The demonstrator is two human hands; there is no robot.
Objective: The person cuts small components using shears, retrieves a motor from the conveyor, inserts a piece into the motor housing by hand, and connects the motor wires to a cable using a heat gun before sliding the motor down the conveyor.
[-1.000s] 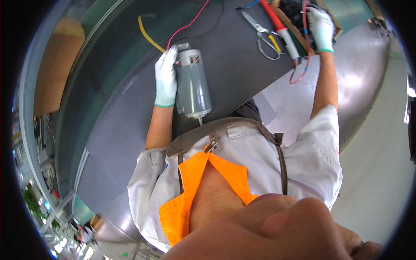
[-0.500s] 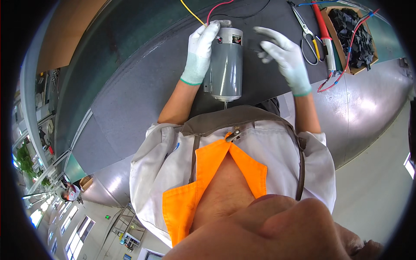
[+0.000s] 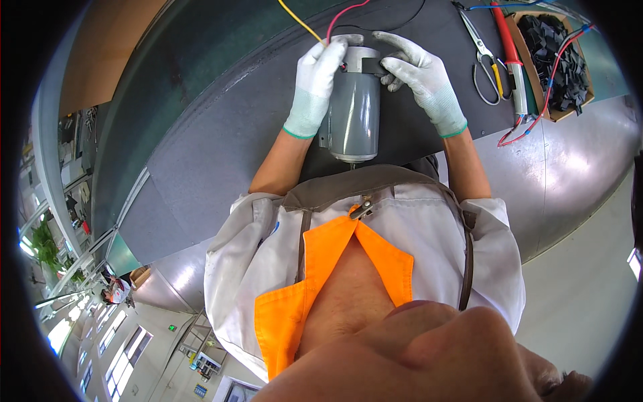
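Observation:
A grey cylindrical electric motor (image 3: 353, 120) lies on the dark bench mat, its shaft end toward me. My left hand (image 3: 320, 84), in a white glove, is closed around the left of its far end, fingers over the top edge. A yellow wire (image 3: 298, 19) and a red wire (image 3: 343, 13) run away from the motor beside that hand. My right hand (image 3: 418, 77), also gloved, pinches a small flat black piece (image 3: 370, 65) against the silver band at the motor's far end. That piece covers the window there.
At the right lie scissors (image 3: 483, 53) with a yellow-handled tool (image 3: 497, 79) and a red-and-white handheld tool (image 3: 514, 60) on a red-blue cable. Beyond them stands a cardboard box (image 3: 562, 115) of black pieces. A person (image 3: 119, 291) is far off at the left.
My right hand has moved left to the motor with the black piece, covering the window that showed before. My left hand stays on the motor.

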